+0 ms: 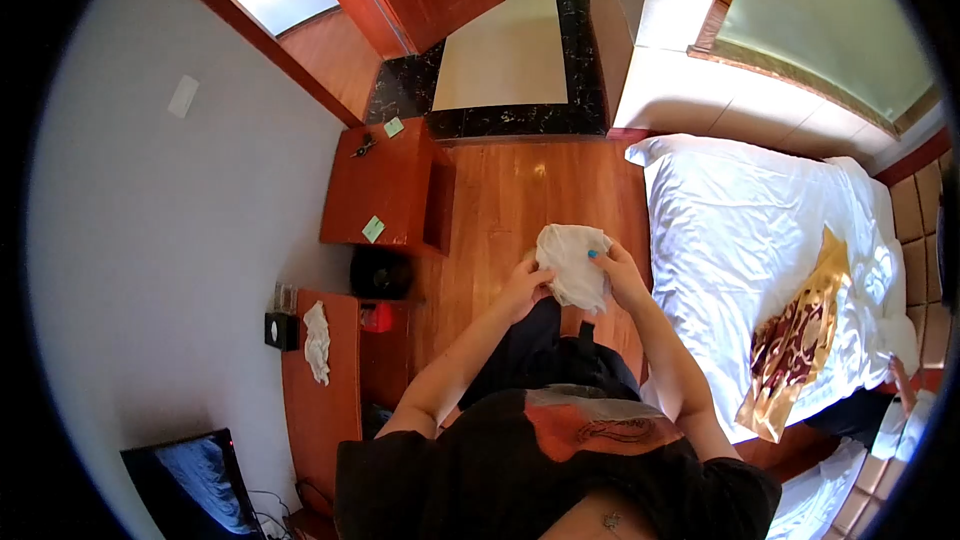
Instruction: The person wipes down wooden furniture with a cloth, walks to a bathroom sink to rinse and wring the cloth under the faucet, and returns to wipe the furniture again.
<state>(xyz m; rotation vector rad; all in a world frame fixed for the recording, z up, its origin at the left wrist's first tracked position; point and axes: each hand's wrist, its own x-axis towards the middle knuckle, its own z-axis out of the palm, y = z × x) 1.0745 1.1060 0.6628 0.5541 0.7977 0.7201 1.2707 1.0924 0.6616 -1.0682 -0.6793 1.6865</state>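
While a white cloth (pixel 572 262) hung before your body above the wooden floor (pixel 490 195), your left hand (pixel 526 287) was clamped on its left edge and your right hand (pixel 624 277) on its right, the two hands apart with the fabric between them. To the left, a second cloth (pixel 316 343) lay on the desk (pixel 343 380) near a black box (pixel 281 331). To the right, a gold-and-maroon textile (pixel 798 345) lay on the white bed (pixel 735 210).
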